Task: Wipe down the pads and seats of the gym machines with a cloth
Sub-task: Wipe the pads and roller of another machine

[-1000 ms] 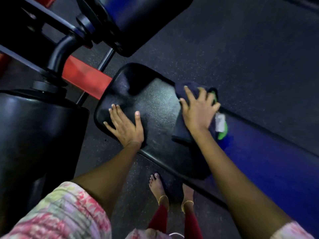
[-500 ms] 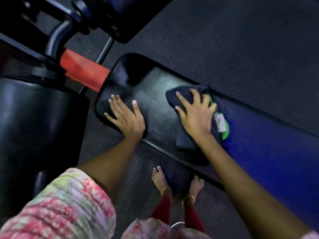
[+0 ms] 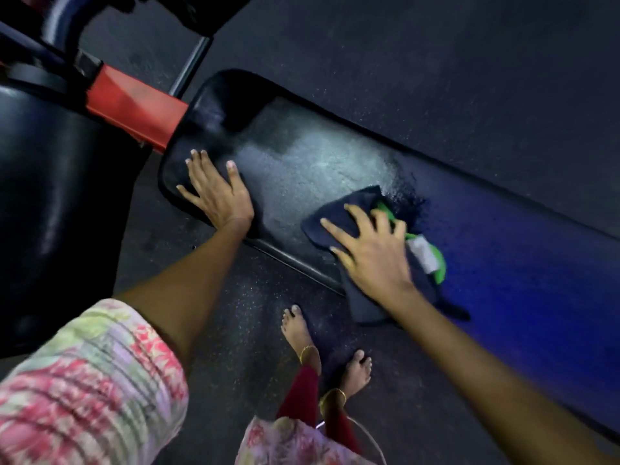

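The right hand (image 3: pixel 372 260) lies flat with its fingers spread on a dark navy cloth (image 3: pixel 339 219), pressing it onto the bench pad (image 3: pixel 302 162). The cloth is soft and rumpled, with a bright green edge (image 3: pixel 439 263) and a small white tag (image 3: pixel 423 251) showing past the fingers; its near corner hangs over the pad's front edge. The left hand (image 3: pixel 218 193) rests flat, fingers straight and slightly splayed, on the pad's rounded end, holding nothing. The pad is long with rounded corners, its black cover grainy like vinyl, paler and glistening between the two hands and tinted blue farther right. Beyond the left hand a red metal beam (image 3: pixel 134 105) meets the pad's end beside a large smooth black cushion (image 3: pixel 60 196). Two bare feet (image 3: pixel 297 327) stand on the speckled dark floor (image 3: pixel 436 78) below.
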The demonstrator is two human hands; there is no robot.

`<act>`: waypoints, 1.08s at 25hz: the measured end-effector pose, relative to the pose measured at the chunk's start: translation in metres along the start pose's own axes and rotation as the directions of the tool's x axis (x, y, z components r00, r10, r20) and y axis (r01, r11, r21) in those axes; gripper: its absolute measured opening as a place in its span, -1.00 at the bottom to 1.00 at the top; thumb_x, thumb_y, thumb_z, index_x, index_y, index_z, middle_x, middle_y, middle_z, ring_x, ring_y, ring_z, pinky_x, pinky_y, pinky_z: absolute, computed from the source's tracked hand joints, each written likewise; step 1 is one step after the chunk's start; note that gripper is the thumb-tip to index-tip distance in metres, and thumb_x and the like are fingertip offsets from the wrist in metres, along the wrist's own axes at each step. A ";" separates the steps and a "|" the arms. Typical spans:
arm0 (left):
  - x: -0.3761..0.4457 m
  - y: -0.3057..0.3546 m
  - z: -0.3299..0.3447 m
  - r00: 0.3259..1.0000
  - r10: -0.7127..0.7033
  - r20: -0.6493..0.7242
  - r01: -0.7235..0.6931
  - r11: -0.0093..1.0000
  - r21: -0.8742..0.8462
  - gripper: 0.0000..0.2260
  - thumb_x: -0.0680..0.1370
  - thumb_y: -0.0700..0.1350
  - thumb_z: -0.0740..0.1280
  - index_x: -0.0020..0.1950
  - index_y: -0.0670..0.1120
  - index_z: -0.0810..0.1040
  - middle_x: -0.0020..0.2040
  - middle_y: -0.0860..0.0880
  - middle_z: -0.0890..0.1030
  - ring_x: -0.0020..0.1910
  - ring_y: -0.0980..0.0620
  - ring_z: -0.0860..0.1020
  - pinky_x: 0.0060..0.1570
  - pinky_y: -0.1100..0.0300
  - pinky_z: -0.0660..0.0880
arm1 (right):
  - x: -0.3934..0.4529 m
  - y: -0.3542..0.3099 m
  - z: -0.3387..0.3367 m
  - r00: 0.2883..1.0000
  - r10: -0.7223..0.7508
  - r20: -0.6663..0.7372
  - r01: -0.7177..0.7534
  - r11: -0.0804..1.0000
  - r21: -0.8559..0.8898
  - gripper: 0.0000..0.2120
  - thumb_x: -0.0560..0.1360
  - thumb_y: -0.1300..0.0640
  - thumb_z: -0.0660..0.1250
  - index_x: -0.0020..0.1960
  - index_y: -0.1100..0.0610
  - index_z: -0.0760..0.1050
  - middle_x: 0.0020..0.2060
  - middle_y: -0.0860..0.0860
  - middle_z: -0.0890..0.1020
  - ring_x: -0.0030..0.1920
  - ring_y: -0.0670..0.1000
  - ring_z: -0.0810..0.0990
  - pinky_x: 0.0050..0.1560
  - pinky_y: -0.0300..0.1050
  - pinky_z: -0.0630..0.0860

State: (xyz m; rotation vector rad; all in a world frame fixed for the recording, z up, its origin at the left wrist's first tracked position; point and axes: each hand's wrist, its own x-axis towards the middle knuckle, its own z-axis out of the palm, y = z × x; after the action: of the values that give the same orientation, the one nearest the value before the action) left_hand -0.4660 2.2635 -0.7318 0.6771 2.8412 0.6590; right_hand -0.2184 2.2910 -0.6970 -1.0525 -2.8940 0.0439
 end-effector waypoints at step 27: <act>-0.117 0.073 0.022 0.809 0.504 0.303 -0.555 0.824 0.111 -0.43 0.62 0.14 0.03 0.51 -0.17 0.08 0.55 -0.10 0.02 0.53 -0.03 -0.06 0.45 -0.01 -0.21 | -0.146 0.093 -0.016 0.992 0.116 -0.056 -0.116 0.993 0.010 -0.60 0.50 -0.15 0.10 0.33 -0.19 0.36 0.26 0.07 0.51 0.05 0.17 0.37 -0.08 0.02 0.31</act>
State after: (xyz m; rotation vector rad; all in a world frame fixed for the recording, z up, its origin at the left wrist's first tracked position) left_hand -0.3281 2.2772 -0.7139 1.5106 2.4794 0.3134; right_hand -0.0466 2.2687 -0.6928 -1.2000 -2.7781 0.0290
